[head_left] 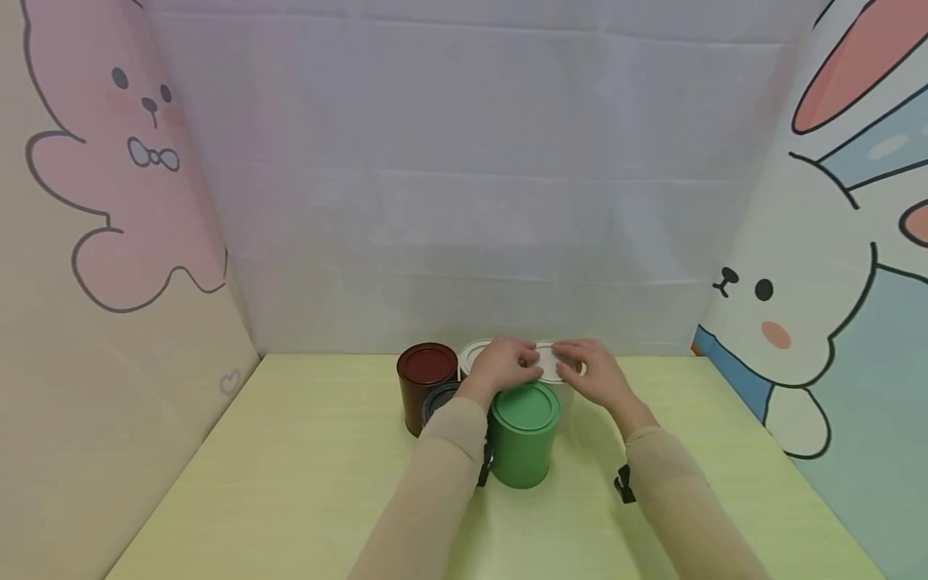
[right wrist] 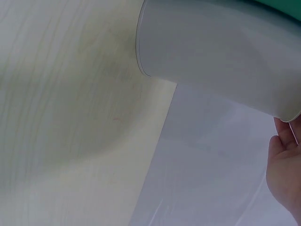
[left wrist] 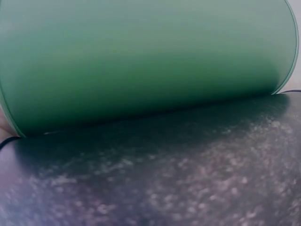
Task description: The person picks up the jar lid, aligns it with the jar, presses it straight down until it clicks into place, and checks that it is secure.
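A white can (head_left: 548, 364) stands upright with my left hand (head_left: 503, 364) at the left of its top and my right hand (head_left: 598, 377) at the right. Fingers of both hands curve about its upper rim. In the right wrist view, my right hand (right wrist: 284, 176) meets the end of the white can (right wrist: 221, 52). Directly in front stands a green can (head_left: 522, 443), below the left fingers. A dark grey speckled can (left wrist: 164, 174) sits against the green can (left wrist: 141, 56) in the left wrist view. My left forearm partly hides the dark can from the head view.
To the left is a dark red can (head_left: 428, 370). Another can with a pale lid (head_left: 473, 353) stands behind the group, partly covered by my left hand. The pale yellow table (head_left: 304, 475) ends at a white cloth backdrop (head_left: 464, 242), with cartoon-printed side panels.
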